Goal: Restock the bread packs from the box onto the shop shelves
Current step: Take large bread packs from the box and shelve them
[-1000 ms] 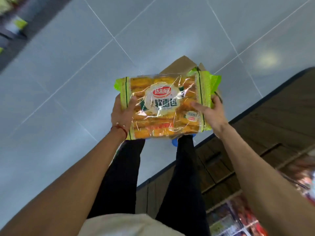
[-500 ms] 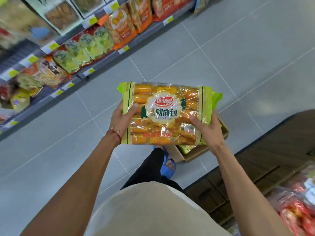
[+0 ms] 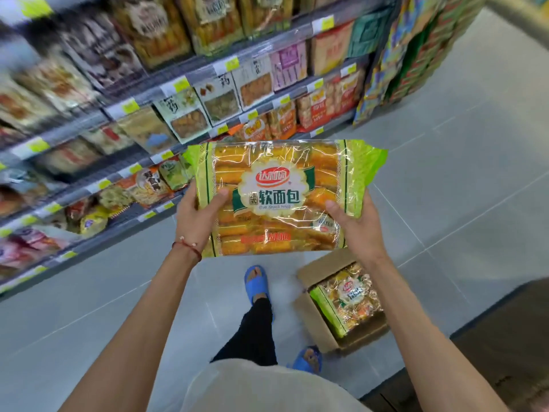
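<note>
Currently the left hand (image 3: 197,217) and right hand (image 3: 358,230) each grip an end of the bread pack (image 3: 279,197) above the box (image 3: 341,304), short of the shelves (image 3: 166,93); slick wrapping could slip, dropping it.

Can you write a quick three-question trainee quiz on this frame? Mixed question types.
1. True or false: the bread pack is held by both the left hand and the right hand.
2. Where is the cardboard box?
A. On a shelf
B. On the floor by the person's feet
C. Under the person's arm
3. Fill in: the shelves stand to the person's ____.

Key:
1. True; each hand grips one side, thumbs on the front.
2. B; it sits open on the floor with at least one more pack inside.
3. Left and ahead.
</note>
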The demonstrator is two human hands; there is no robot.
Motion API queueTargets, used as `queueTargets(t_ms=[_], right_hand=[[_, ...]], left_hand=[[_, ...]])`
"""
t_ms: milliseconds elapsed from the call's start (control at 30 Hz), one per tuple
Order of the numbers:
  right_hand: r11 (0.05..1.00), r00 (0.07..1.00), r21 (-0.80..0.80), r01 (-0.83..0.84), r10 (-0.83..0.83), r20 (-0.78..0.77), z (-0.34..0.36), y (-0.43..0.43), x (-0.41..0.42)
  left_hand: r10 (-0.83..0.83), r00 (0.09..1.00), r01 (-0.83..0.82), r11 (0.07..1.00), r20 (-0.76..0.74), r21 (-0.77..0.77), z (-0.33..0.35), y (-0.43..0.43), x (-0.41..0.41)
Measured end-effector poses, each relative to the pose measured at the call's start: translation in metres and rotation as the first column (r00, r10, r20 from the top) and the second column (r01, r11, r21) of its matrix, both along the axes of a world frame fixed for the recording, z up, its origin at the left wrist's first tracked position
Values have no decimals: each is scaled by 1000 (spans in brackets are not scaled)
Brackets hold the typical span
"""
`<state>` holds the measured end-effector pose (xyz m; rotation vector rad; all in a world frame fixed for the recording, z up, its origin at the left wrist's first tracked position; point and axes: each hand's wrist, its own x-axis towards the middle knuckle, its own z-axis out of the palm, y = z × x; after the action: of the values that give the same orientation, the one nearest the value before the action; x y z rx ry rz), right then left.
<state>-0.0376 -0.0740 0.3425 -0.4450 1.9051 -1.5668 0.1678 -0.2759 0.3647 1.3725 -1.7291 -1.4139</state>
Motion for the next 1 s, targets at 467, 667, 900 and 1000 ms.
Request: queueTargets(t_ms=[467,667,900,1000], right_hand=[[983,993,-180,25,-45,-109,86,-239,-74],[989,981,-149,-8,-21,-194,108,-324,-132],[979,955,-169,-114,61,-289,136,-429,-216],[962,943,-190,-196,132,-305,161,-476,-245]], left_hand=[[15,991,-41,981,-136,-191,79,-214,-80],[64,985,-104,960,-158,-260,100,-295,-129],[153,977,-196,918,-148,-344,134,-380,-191],[216,959,-271,891,-186,-365,153,-410,-212]])
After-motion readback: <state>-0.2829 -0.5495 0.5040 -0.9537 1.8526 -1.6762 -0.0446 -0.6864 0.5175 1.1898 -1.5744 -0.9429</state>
